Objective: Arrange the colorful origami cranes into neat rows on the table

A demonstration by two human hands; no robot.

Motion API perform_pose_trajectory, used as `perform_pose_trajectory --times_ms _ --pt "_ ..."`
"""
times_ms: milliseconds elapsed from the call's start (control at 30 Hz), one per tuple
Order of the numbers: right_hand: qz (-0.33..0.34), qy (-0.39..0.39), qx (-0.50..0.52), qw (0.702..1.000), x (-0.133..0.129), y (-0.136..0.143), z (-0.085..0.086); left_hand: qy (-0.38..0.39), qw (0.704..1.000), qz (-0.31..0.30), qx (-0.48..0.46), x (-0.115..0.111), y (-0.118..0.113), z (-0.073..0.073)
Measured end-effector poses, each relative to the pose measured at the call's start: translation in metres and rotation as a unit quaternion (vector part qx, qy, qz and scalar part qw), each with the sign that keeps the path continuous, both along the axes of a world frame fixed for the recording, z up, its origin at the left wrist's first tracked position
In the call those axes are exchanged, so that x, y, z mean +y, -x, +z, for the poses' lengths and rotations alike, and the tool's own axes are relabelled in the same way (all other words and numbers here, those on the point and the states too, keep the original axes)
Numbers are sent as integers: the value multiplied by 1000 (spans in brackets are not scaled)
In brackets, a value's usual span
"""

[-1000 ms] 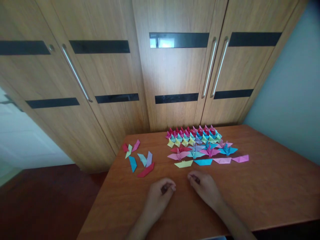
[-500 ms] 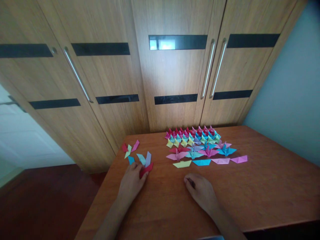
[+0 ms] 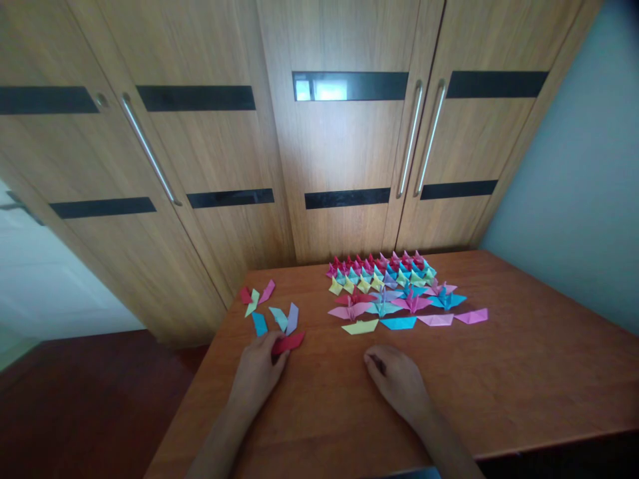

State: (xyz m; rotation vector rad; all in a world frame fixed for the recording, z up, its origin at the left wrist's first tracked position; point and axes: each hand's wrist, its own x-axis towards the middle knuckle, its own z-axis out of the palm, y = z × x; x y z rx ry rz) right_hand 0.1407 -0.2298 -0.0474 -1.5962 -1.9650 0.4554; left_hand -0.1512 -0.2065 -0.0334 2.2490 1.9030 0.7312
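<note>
My left hand [image 3: 258,366] rests on the wooden table with its fingers closed on a red folded paper [image 3: 289,342]. Just beyond it lie a blue folded paper [image 3: 260,324], a light green one [image 3: 279,318] and a lavender one [image 3: 292,319]. My right hand [image 3: 397,379] lies on the table with its fingers curled together; whatever it holds, if anything, is hidden. Farther off, a yellow-green folded strip [image 3: 360,326] begins a row with a blue strip [image 3: 398,322] and two pink ones. Behind that row stand several origami cranes [image 3: 412,303].
Tight rows of small colourful folded pieces [image 3: 378,273] stand at the table's back. Red, green and pink papers [image 3: 252,301] lie at the back left. The wooden table [image 3: 319,412] meets a wardrobe [image 3: 344,146] behind it. A blue-grey wall [image 3: 564,199] rises at the right.
My left hand has drawn slightly back toward me with the red paper, uncovering more of the blue paper. My right hand keeps its curled pose. The whole view has shifted slightly.
</note>
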Motion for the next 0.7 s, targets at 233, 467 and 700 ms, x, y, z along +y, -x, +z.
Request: perform_pose_trajectory --times_ms 233,467,700 --pt "4 8 2 1000 -1 0 2 7 993 -6 -114 -7 -8 6" --pt "3 14 7 1000 -3 0 7 67 977 -60 -192 -18 -26 17" --pt "19 2 72 997 -4 -1 10 146 924 -68 -346 -25 -68 23"
